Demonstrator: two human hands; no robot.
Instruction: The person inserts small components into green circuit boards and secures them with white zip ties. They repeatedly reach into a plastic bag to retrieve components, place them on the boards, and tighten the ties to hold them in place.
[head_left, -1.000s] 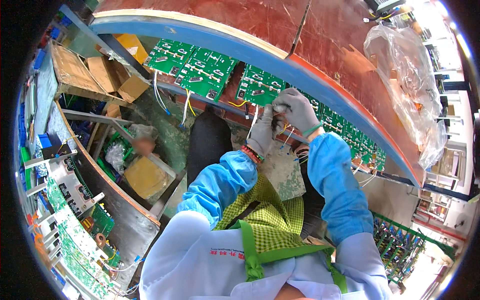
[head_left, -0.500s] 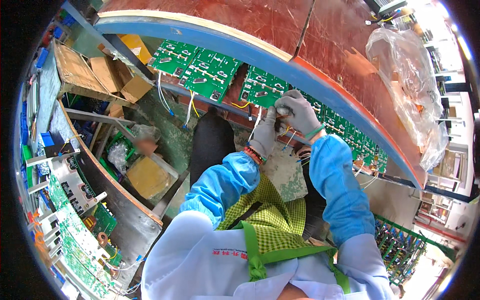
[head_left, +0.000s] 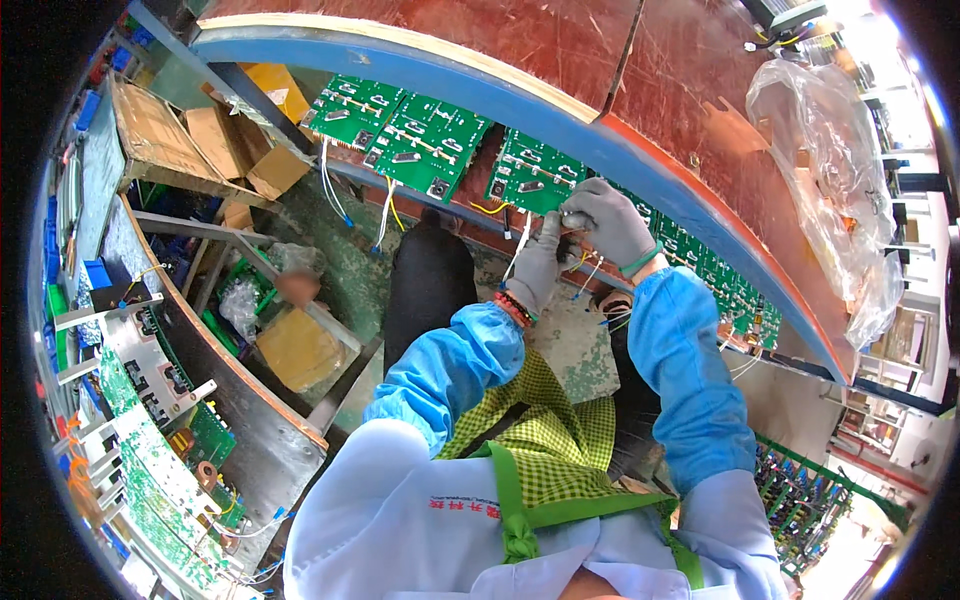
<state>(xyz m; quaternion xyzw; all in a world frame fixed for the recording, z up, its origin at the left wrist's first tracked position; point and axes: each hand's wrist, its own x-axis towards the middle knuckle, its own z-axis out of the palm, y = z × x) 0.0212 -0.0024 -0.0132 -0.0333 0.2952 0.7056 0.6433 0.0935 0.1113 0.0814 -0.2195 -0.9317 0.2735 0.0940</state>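
My left hand [head_left: 537,268] and my right hand [head_left: 612,228], both in grey gloves, meet at the near edge of a green circuit board [head_left: 536,172]. Their fingertips are pinched together. What lies between them is small and mostly covered; something dark and a bit of yellow wire show just under the fingers. White wires [head_left: 590,275] with blue ends hang below my right hand. To the left are two more circuit boards [head_left: 425,145], with white and yellow leads [head_left: 386,215] dangling from their near edges. Further boards [head_left: 722,272] continue in a row to the right.
Above the boards runs a reddish-brown bench top [head_left: 480,45] with a blue edge [head_left: 400,65]. Clear plastic wrap [head_left: 825,180] lies on its right. Cardboard boxes [head_left: 215,140] and a curved dark bench [head_left: 245,400] are at left. A rack of parts [head_left: 805,500] stands lower right.
The whole view has shifted slightly, carrying boards and hands a little to the right in the picture. My hands stay together at the same board edge, with only small finger movement.
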